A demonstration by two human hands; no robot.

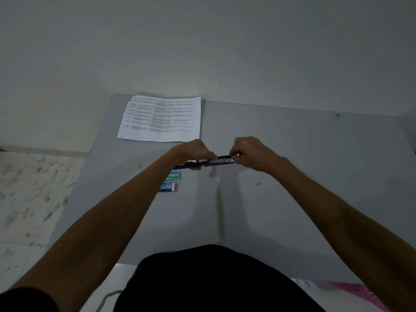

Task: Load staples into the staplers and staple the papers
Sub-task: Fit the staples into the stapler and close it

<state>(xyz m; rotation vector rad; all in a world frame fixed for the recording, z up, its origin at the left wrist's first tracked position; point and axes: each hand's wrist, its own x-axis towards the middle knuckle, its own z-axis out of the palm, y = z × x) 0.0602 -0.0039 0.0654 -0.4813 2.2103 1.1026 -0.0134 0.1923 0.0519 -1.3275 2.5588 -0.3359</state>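
- Grey table (292, 176) stood against a bare pale wall in dim light. The papers (161, 119) lay flat at its far left edge, well apart from the work.
- I saw the purple stapler (216, 161) held above the middle of the table. The left hand (191, 153) was curled round its rear half, and the top looked swung open.
- The right hand (249, 153) pinched the front end of the magazine with thumb and fingertips. I could not tell whether a staple strip sat between them.
- A green staple box (173, 175) and a blue staple box (167, 187) lay on the table just beside the left forearm.
- I judged the main risk to be a strip entering crooked or snapping under the pinch and jamming the channel. With poor light and an unsupported stapler, loose staples might also drop unseen.
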